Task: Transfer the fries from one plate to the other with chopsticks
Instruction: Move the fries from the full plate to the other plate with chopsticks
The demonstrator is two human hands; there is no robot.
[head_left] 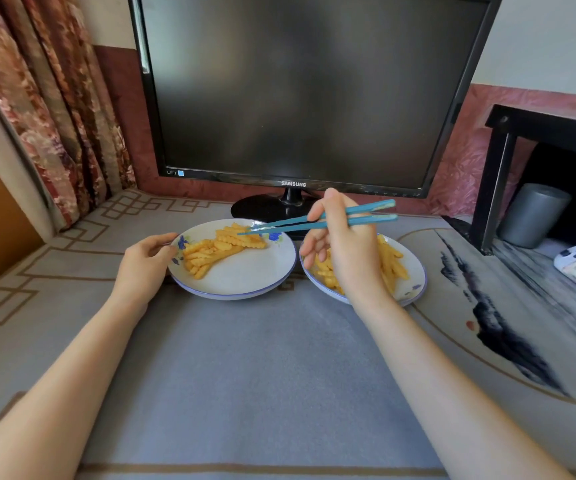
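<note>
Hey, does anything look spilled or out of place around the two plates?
Nothing stands out. All fries sit on the left plate or the right plate, none on the cloth, and both plates lie flat, side by side.

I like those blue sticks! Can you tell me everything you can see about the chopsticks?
The chopsticks are a pair of teal-blue sticks, smooth and plastic-looking, with paler blunt back ends and thin tips. The right hand holds them near the middle, almost level. Their tips point left, close together, over the fries on the left plate. Whether they pinch a fry cannot be told.
</note>
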